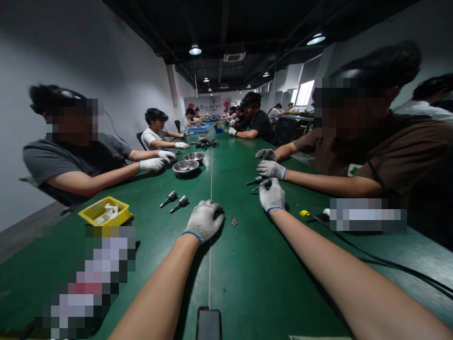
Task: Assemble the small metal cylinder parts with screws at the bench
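Note:
My left hand [205,218], in a grey knit glove, rests knuckles up on the green table [247,283] with its fingers curled under; nothing shows in it. Just left of it lie two small grey metal parts [175,201] with thin stems. My right hand [272,194], also gloved, reaches further out and closes on a dark metal part [262,184] of the same kind. Another such part [254,181] lies beside it. A tiny cluster of metal rings [234,220] sits between my hands.
A yellow tray [105,211] with white bits stands at the left. Two steel bowls [186,166] lie further up the table. Gloved co-workers sit along both sides; one person's hands [271,168] are close to my right hand. A black cable [371,257] crosses at the right.

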Available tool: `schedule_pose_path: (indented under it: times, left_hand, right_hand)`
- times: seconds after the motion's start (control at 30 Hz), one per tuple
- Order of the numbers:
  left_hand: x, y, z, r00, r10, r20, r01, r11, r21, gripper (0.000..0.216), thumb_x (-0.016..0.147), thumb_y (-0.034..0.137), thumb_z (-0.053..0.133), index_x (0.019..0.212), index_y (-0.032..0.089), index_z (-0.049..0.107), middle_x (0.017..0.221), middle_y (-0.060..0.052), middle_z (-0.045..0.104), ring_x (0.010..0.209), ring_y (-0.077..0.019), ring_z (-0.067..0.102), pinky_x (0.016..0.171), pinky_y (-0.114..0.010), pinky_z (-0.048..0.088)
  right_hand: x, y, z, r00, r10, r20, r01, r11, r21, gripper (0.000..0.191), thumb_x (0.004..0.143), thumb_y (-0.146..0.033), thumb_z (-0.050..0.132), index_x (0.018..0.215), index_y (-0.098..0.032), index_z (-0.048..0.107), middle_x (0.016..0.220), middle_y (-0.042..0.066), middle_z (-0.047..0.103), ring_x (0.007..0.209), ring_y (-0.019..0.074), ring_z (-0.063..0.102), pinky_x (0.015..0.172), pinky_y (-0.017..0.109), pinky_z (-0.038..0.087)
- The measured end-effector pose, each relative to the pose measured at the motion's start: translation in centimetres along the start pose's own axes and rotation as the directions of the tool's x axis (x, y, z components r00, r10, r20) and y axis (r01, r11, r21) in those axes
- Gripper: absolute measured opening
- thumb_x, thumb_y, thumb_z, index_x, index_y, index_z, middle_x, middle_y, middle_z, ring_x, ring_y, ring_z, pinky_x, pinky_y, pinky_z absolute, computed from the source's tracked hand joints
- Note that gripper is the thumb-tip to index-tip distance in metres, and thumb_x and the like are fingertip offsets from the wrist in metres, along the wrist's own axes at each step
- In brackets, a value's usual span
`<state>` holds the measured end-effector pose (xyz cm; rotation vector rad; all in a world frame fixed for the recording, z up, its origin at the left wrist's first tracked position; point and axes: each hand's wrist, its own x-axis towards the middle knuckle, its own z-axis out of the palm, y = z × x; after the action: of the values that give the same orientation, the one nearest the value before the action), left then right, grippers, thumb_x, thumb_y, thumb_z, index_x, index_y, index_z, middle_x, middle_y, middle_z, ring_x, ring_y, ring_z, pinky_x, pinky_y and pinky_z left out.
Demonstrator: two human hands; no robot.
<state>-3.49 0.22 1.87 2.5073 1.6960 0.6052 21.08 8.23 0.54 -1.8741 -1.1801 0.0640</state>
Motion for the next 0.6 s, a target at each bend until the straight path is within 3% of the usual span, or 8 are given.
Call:
schedule_pose_path:
  times: [0.13, 0.27, 0.43, 0.6]
  left_hand:
    - [-0.1, 0.1, 0.0, 1.0, 0.003, -0.004, -0.003, 1.0, -0.008, 0.027, 0.095, 0.035, 0.059, 0.11, 0.023, 0.078, 0.108, -0.01, 0.074, 0.106, -0.0271, 0.065, 0.098, -0.037, 0.052]
    - [-0.1, -0.3, -0.2, 0.988, -0.151, -0.035, 0.151, 0.988, 0.019, 0.026, 0.094, 0.036, 0.061, 0.11, 0.024, 0.079, 0.111, -0.009, 0.075, 0.109, -0.027, 0.066, 0.097, -0.036, 0.052]
    - [0.2, -2.4, -0.9, 0.933, -0.341, -0.112, 0.348, 0.936, 0.049, 0.033, 0.095, 0.037, 0.056, 0.112, 0.019, 0.079, 0.112, -0.014, 0.075, 0.113, -0.0305, 0.067, 0.098, -0.038, 0.052]
    - [0.6, -4.3, -1.4, 0.886, -0.437, -0.154, 0.448, 0.893, 0.041, 0.037, 0.096, 0.036, 0.052, 0.115, 0.017, 0.078, 0.119, -0.016, 0.074, 0.115, -0.0316, 0.067, 0.1, -0.039, 0.052]
  right_hand:
    - [-0.5, -0.7, -0.7, 0.994, -0.11, -0.009, 0.111, 0.991, 0.073, 0.017, 0.09, -0.029, 0.064, 0.104, -0.02, 0.067, 0.095, 0.009, 0.074, 0.087, 0.0249, 0.069, 0.08, 0.032, 0.052]
    - [-0.8, -1.8, -1.5, 0.98, -0.198, -0.02, 0.199, 0.973, 0.119, 0.02, 0.086, -0.026, 0.061, 0.104, -0.018, 0.067, 0.103, 0.012, 0.072, 0.095, 0.0271, 0.068, 0.088, 0.035, 0.053]
    - [-2.1, -2.6, -2.5, 0.958, -0.286, 0.003, 0.279, 0.938, 0.207, 0.024, 0.08, -0.022, 0.061, 0.103, -0.018, 0.066, 0.103, 0.012, 0.071, 0.097, 0.0277, 0.067, 0.093, 0.039, 0.055]
    - [-4.1, -2.5, -3.1, 0.938, -0.346, 0.015, 0.323, 0.889, 0.326, 0.022, 0.077, -0.022, 0.061, 0.099, -0.019, 0.065, 0.103, 0.011, 0.072, 0.096, 0.0265, 0.069, 0.095, 0.041, 0.056]
